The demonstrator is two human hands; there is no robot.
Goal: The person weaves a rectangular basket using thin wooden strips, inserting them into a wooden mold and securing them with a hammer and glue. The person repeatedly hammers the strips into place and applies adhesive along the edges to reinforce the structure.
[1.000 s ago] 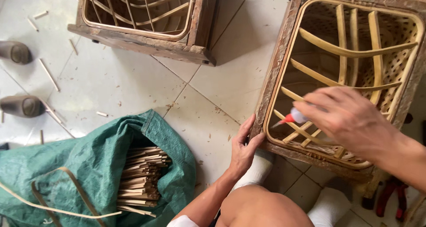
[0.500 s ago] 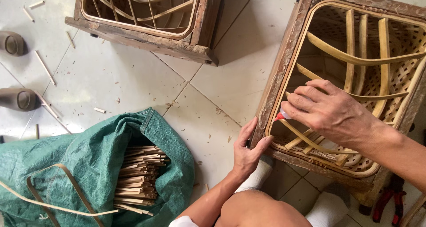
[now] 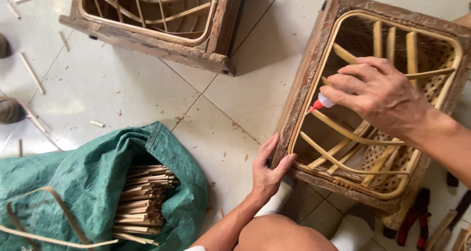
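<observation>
While the left hand (image 3: 267,175) clasps the near left corner of the wooden frame (image 3: 304,84), the right hand (image 3: 380,96) holds a red-tipped glue bottle (image 3: 321,103) against its inner rim.

Pale tiled floor (image 3: 127,94) with dark grout lines, strewn with wood shavings and short stick offcuts (image 3: 32,73). Resting directly on it: a worn wooden frame with a woven cane basket inside (image 3: 314,64) at right; a second, similar wooden frame (image 3: 162,42) at top centre; a green woven sack (image 3: 73,182) at lower left, open and holding a bundle of cut sticks (image 3: 142,202); red-handled pliers (image 3: 414,216) at lower right.
</observation>
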